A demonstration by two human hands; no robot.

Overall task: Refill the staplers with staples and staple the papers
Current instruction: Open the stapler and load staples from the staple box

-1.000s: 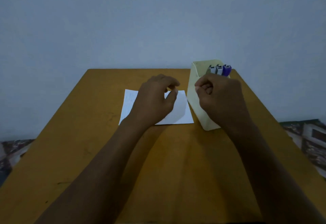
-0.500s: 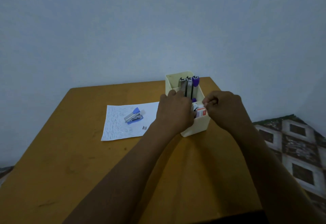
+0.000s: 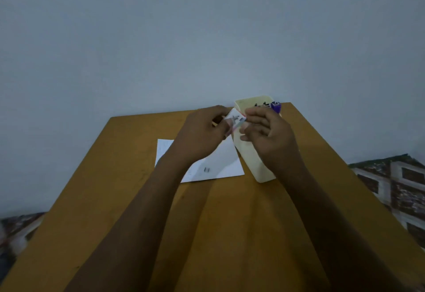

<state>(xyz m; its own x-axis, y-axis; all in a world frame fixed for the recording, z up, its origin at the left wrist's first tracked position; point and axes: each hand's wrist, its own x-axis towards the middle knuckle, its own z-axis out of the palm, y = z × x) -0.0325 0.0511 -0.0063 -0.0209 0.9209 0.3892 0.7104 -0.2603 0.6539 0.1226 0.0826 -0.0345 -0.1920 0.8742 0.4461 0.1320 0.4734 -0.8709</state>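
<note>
A small white staple box point(image 3: 235, 119) with a red edge is held up above the table between both hands. My left hand point(image 3: 202, 134) grips its left end, and my right hand point(image 3: 266, 135) pinches its right end with thumb and fingertips. Below them a white sheet of paper point(image 3: 220, 165) lies on the table, with a small dark strip of staples point(image 3: 207, 169) on it. The cream plastic box point(image 3: 255, 165) stands to the right of the paper, and several staplers point(image 3: 273, 105), one purple-tipped, stick out of its far end. The blue stapler is hidden behind my left hand.
The yellow-brown wooden table point(image 3: 115, 199) stands against a plain grey wall point(image 3: 207, 38). Patterned floor tiles point(image 3: 395, 183) show beyond the table's right edge, and more floor shows at the lower left.
Both hands have come out of the cream box and risen, now holding the staple box between them over the paper. The camera has swung back left.
</note>
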